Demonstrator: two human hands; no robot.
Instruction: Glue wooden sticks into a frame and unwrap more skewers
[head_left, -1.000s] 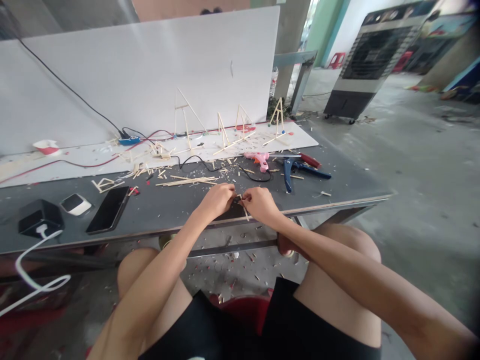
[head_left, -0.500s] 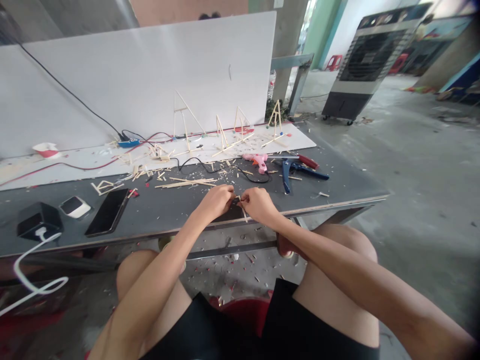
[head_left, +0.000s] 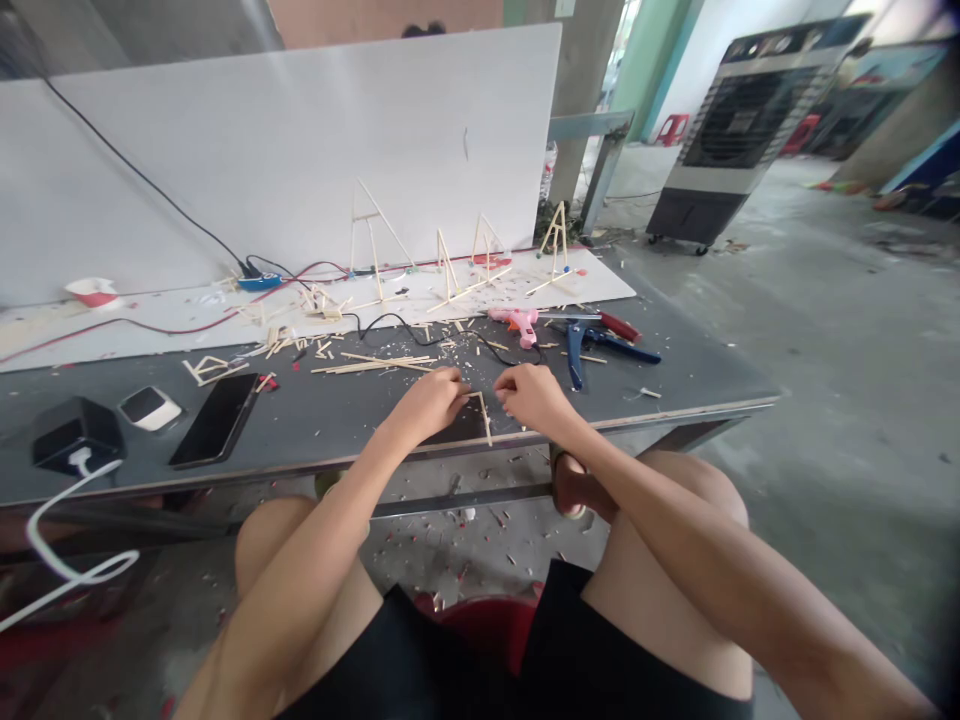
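Observation:
My left hand [head_left: 442, 398] is closed in a pinch on one end of a small L-shaped joint of wooden sticks [head_left: 487, 420] at the table's front edge. One stick runs from my fingertips to the corner; the other points towards me. To the right of the joint, my right hand [head_left: 531, 394] hovers apart from it, fingers loosely curled with a small gap at the tips and nothing visible between them. Beyond my hands lie a pile of thin sticks [head_left: 375, 366], a pink glue gun [head_left: 517, 324] and a blue-handled cutter [head_left: 592, 342].
Several stick frames [head_left: 444, 268] stand on a white board [head_left: 600, 280] along the back. A phone [head_left: 215, 420], a black box [head_left: 77, 438] and a small white device [head_left: 150, 408] are at left. Cut stick scraps and cables are scattered across the dark table [head_left: 697, 365].
My right hand has come away from the stick joint and moved slightly right. The L-shaped corner now shows between my hands, still in my left fingers.

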